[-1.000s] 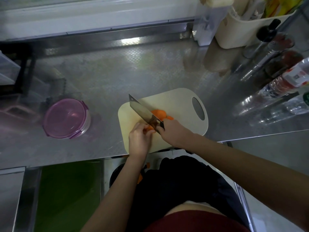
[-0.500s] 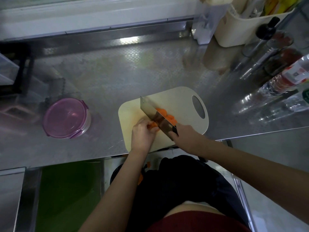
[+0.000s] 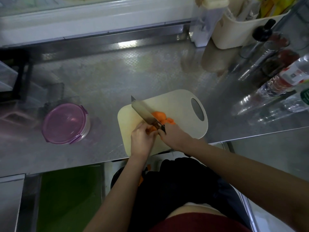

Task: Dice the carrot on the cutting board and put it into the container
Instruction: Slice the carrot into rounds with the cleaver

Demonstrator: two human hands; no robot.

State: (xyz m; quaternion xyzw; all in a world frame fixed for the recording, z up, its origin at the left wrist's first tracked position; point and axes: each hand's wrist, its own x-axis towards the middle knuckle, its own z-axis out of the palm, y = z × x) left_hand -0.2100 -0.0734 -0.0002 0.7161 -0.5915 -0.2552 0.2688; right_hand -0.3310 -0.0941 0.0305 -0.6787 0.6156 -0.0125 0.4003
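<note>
From the head camera, the right hand is closed around the handle of a cleaver, whose broad blade slants up and away to the left over the cutting board. Just left of that grip, the left hand has its fingers curled down onto a piece of carrot, pinning it to the board right beside the blade's heel. On the far side of the blade from the left hand, more cut carrot pieces lie in a small heap, touching the blade. The board rests on a steel counter, its handle hole on the side away from both hands. Well to the left of the left hand stands the round container, with a purple lid clipped on. Far to the right of the knife hand, bottles lie and stand along the counter, behind them a cream tub.
</note>
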